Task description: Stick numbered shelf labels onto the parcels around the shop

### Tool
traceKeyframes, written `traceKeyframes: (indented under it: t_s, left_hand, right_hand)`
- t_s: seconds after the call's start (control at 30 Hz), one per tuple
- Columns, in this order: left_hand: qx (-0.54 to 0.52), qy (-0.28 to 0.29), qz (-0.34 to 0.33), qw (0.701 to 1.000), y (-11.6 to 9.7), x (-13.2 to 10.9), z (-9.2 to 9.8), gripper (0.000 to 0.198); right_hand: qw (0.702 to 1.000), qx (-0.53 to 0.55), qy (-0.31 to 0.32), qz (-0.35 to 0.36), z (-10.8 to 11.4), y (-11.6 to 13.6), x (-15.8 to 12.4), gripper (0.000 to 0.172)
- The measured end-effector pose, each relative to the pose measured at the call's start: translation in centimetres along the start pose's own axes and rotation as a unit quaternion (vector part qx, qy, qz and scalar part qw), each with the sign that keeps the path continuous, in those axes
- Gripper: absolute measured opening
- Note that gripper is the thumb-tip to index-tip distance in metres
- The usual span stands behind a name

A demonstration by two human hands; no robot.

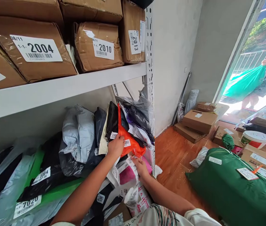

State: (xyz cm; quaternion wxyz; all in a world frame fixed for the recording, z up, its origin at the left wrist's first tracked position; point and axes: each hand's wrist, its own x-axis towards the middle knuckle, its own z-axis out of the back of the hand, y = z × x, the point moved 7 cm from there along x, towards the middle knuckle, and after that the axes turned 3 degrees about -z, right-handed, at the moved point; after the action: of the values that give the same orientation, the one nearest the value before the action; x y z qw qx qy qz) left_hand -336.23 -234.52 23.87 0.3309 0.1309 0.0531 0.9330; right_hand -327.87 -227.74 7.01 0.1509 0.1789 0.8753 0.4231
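Observation:
My left hand [116, 146] is closed at the near edge of an orange plastic parcel bag [123, 133], its fingers beside a white number label. The bag stands upright among other parcels on the lower shelf. Just below it, my right hand [140, 167] pinches a long strip of printed number labels [134, 171], which curls in a loop below my hands. A pink parcel [125, 174] shows through the loop. Left of the orange bag stands a black parcel [112, 121] with a label, and behind it to the right are grey and purple bags [139, 117].
Labelled cardboard boxes [98, 47] fill the shelf above a white metal beam [76, 89]. More bagged parcels [78, 135] lie at left. On the floor are a big green sack [232, 185], boxes [200, 121] and a white tub [255, 139]. A person outside holds a green bag [246, 83].

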Motion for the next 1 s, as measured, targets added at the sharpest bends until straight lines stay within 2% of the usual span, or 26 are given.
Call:
traceKeyframes:
  t_s: [0.07, 0.13, 0.2, 0.23, 0.3, 0.37, 0.53, 0.6, 0.67, 0.8, 0.9, 1.0]
  left_hand:
    - [0.011, -0.025, 0.03, 0.999, 0.1, 0.6, 1.5, 0.041]
    - [0.031, -0.062, 0.042, 0.997, 0.2, 2.0, 3.7, 0.052]
    - [0.054, -0.078, 0.003, 0.995, -0.1, 4.1, 5.6, 0.05]
    - [0.064, -0.067, -0.033, 0.995, -0.3, 5.2, 6.0, 0.047]
    - [0.072, -0.043, -0.075, 0.994, -0.1, 6.8, 6.4, 0.037]
    - [0.076, -0.028, -0.1, 0.992, 0.6, 7.1, 6.3, 0.031]
    - [0.08, 0.005, -0.2, 0.977, 1.6, 4.5, 5.6, 0.022]
    - [0.041, 0.019, -0.241, 0.969, 1.8, 3.9, 5.8, 0.021]
    - [-0.027, 0.043, -0.254, 0.966, 2.1, 4.2, 6.0, 0.027]
    - [-0.098, 0.081, -0.208, 0.97, 3.0, 6.3, 5.8, 0.043]
    - [-0.08, 0.09, -0.155, 0.981, 3.5, 7.5, 5.1, 0.042]
    - [-0.045, 0.088, -0.104, 0.99, 3.8, 8.3, 4.1, 0.04]
  right_hand:
    - [0.999, -0.034, 0.015, 0.007, 0.4, 1.0, -0.2, 0.05]
    - [0.996, -0.059, 0.035, 0.052, -0.2, 3.4, 0.2, 0.043]
    - [0.985, -0.087, 0.07, 0.132, -2.0, 6.8, 1.2, 0.034]
    - [0.975, -0.1, 0.093, 0.175, -3.2, 8.4, 1.8, 0.031]
    - [0.955, -0.12, 0.133, 0.238, -5.5, 10.8, 3.2, 0.031]
    - [0.946, -0.141, 0.141, 0.258, -6.7, 11.8, 4.8, 0.034]
    - [0.968, -0.14, 0.081, 0.193, -5.5, 11.0, 7.0, 0.037]
    - [0.966, -0.134, 0.087, 0.203, -5.7, 10.6, 7.0, 0.034]
    - [0.962, -0.13, 0.103, 0.217, -6.7, 10.2, 7.1, 0.03]
    - [0.967, -0.136, 0.079, 0.199, -8.1, 9.1, 9.0, 0.031]
    - [0.973, -0.157, 0.035, 0.166, -8.1, 8.5, 10.8, 0.028]
    - [0.974, -0.164, -0.009, 0.158, -7.8, 8.4, 11.8, 0.032]
